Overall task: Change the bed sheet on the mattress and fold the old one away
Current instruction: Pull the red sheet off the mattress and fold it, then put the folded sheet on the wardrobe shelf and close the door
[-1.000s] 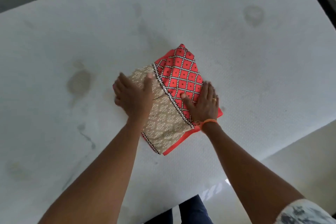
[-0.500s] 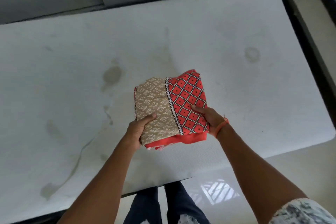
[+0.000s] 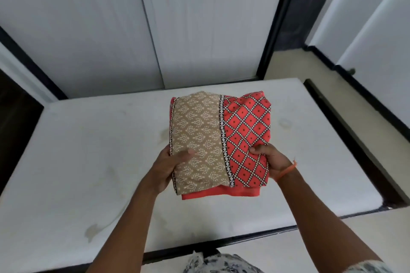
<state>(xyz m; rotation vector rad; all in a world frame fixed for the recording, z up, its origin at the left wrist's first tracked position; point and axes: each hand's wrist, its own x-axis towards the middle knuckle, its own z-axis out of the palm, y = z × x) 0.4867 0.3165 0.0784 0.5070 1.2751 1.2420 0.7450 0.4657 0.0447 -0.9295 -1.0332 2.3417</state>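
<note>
Hands first: the person has the folded bed sheet (image 3: 219, 142) lifted up off the mattress (image 3: 88, 162), held in the air in front of them over its middle. The left hand (image 3: 169, 167) grips the sheet's left near edge, thumb lying flat across the top of the tan patterned half, fingers tucked out of sight underneath. The right hand (image 3: 269, 158) holds the right near corner the same way, thumb curled over the red diamond-print half, the rest of the fingers hidden below (so both hands are properly closed round the cloth, not just resting on it). An orange wristband (image 3: 287, 169) sits on the right wrist.

The sheet is a thick squarish bundle, tan print on the left, red checks on the right, with a dotted black-and-white border strip between them and plain red layers poking out along the near edge.

The mattress below is bare white, with several faint stains, one near the front left corner. It sits in a dark bed frame (image 3: 350, 126) that shows along the right and near sides. Behind it are tall white wardrobe doors (image 3: 106, 24) with dark trim, and there's beige floor (image 3: 295, 66) to the right. Nothing sits on the mattress under the bundle as far as the view shows.
</note>
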